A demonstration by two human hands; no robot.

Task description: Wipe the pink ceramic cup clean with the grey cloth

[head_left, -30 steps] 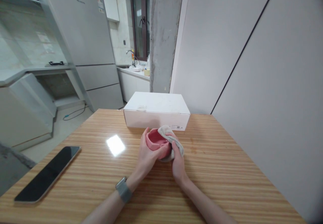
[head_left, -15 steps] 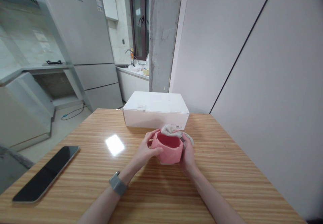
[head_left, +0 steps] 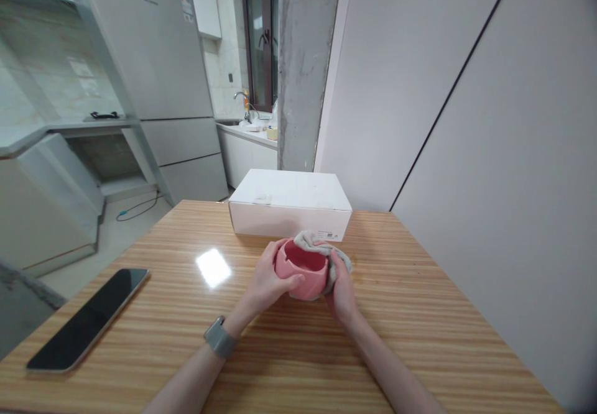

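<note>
A pink pot-like container (head_left: 305,280) with a wide opening and notched rim is tilted between my hands, just above or on the wooden table. My left hand (head_left: 269,277) grips its left side, thumb across the front and fingers behind. In my right hand (head_left: 342,286) is a light grey cloth (head_left: 310,242), pressed against the container's right side and draped over the back of its rim. The right fingertips are partly hidden by the cloth and the container.
Behind the hands a white cardboard box (head_left: 290,206) lies on the wooden table (head_left: 410,333). A black-screened smartphone (head_left: 88,319) rests at the table's left. Beyond stand a fridge (head_left: 153,47) and a concrete pillar (head_left: 305,66); a white wall (head_left: 513,153) runs along the right.
The pink container has turned and shifted slightly left in my left hand. My right hand and the cloth have moved a little left with it.
</note>
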